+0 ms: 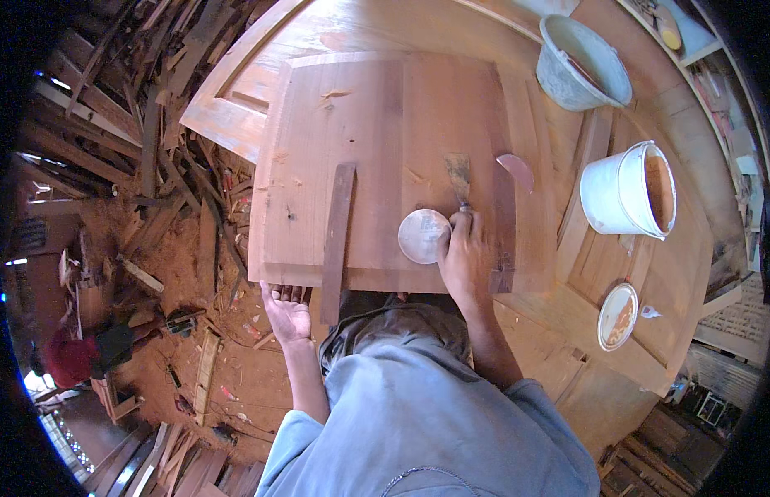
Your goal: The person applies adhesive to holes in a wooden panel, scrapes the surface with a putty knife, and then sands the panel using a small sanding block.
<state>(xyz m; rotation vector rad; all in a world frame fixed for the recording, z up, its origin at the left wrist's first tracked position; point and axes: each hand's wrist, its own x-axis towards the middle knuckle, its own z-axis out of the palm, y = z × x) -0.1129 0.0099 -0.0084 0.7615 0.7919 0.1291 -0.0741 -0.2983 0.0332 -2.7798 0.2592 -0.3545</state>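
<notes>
A flat wooden panel [368, 108] lies before me on a larger panelled door [244, 99]. My right hand [468, 253] is closed round the handle of a putty knife [458, 174], its blade pointing away from me over the panel. Against those fingers rests a pale round disc [422, 236]. At the panel's near left corner, my left hand [290, 315] is palm up, its thumb at the edge and its fingertips partly hidden beneath. A dark narrow wood strip [339, 232] lies across the panel, overhanging the near edge. A pinkish half-round piece [516, 172] sits right of the knife.
To the right stand a grey bucket [579, 66] and a white bucket [621, 190] with brownish contents. Nearer lies a smeared round lid [618, 316]. Scrap timber [170, 83] is piled at the left, above a sawdust-covered floor [244, 373]. A person in red [70, 356] is at far left.
</notes>
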